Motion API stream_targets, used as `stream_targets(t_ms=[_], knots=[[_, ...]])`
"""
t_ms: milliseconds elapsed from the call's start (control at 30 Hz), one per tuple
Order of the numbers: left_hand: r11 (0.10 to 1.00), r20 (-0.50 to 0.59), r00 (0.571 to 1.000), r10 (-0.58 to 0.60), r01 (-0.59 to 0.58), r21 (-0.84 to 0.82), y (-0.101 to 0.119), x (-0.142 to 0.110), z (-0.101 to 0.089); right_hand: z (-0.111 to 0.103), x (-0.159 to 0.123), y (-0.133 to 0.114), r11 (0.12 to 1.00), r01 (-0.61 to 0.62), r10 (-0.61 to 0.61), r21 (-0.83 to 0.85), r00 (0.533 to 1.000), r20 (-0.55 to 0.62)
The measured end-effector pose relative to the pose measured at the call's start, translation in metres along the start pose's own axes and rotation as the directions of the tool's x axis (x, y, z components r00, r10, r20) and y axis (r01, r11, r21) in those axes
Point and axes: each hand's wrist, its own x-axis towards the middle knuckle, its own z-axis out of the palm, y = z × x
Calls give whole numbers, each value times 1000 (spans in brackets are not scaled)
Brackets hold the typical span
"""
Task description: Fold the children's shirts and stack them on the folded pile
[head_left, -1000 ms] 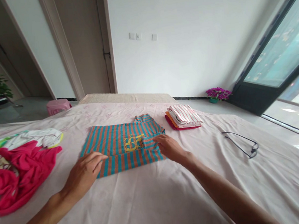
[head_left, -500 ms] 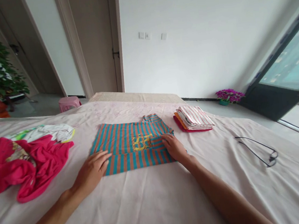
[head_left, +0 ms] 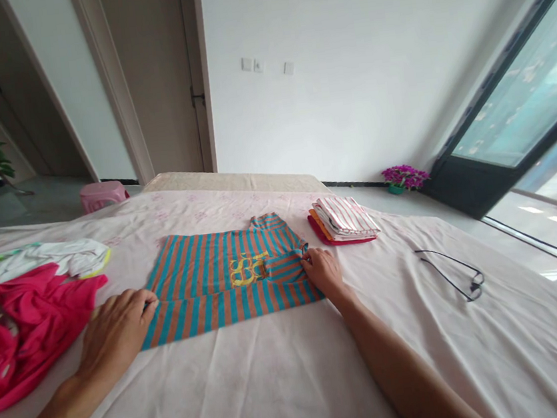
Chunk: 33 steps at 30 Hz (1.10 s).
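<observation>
A T-shirt (head_left: 204, 261) with teal and brown stripes and yellow lettering lies spread on the pale bedsheet (head_left: 258, 379). Its near side is folded over lengthwise, with one sleeve lying across the front. My left hand (head_left: 118, 324) pinches the folded edge at the shirt's left end, thumb and fingers closed on the cloth. At the right end, near the collar, the fingers of my right hand (head_left: 324, 271) are closed on the fabric by the folded shoulder.
Crumpled pink clothing (head_left: 45, 323) and a white garment (head_left: 57, 259) lie at the left. Behind my right hand sits a stack of folded clothes (head_left: 344, 218). Eyeglasses (head_left: 454, 273) rest on the sheet at the right. A pink stool (head_left: 103, 195) stands beyond the bed.
My left hand has gone from lying on the shirt's left edge to pinching it, and the cloth there stretches further left. My right fingers have curled onto the shoulder. The view has shifted right.
</observation>
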Motion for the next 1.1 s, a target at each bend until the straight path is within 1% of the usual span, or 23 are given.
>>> stream_targets(t_ms=[67, 133, 233, 300, 433, 500, 533, 600, 667, 733, 800, 833, 900, 933, 1000, 1100], knots=[[1000, -4, 1000, 10, -10, -2, 1, 0, 1, -2, 2, -2, 1000, 8, -8, 3, 999, -54], [1000, 18, 1000, 17, -18, 7, 2, 0, 2, -4, 3, -3, 1000, -8, 9, 16, 997, -71], [1000, 35, 999, 19, -20, 16, 5, 0, 1, -2, 4, -2, 996, -82, 82, 21, 996, 17], [1000, 20, 999, 29, -29, 0, 7, 0, -2, 0, 4, -1, 994, -106, 105, 15, 993, 60], [999, -44, 999, 15, -17, -29, 12, 5, -12, -1, 2, 1, 990, -130, 127, 52, 991, 51], [997, -42, 999, 5, -8, -75, 20, 13, -17, -3, 0, 4, 985, -143, 138, 93, 989, 55], [992, -27, 1000, 14, -18, -124, 26, 19, -19, -5, -1, 5, 983, -137, 130, 118, 989, 63], [963, 3, 999, 53, -50, -265, 47, 33, -22, -6, -4, 8, 982, -95, 83, 163, 993, 78], [901, 12, 995, 97, -83, -425, 79, 47, -24, -6, -8, 11, 984, -44, 31, 175, 997, 74], [824, 6, 991, 132, -107, -557, 120, 60, -23, -6, -11, 13, 988, -2, -7, 155, 998, 56], [734, -4, 972, 237, -181, -655, 165, 70, -19, -6, -14, 12, 991, 32, -36, 131, 999, 34], [698, -9, 960, 279, -209, -685, 186, 75, -16, -7, -15, 12, 991, 48, -51, 124, 998, 22], [672, -35, 934, 355, -281, -685, 222, 83, -6, -8, -17, 10, 991, 64, -65, 119, 998, 8], [673, -43, 921, 387, -314, -670, 236, 86, 0, -9, -18, 9, 991, 63, -65, 118, 998, 8], [683, -44, 906, 422, -350, -641, 253, 92, 12, -10, -19, 8, 992, 64, -67, 113, 997, 24], [735, -19, 913, 408, -341, -586, 260, 95, 29, -10, -19, 10, 993, 74, -81, 96, 995, 66]])
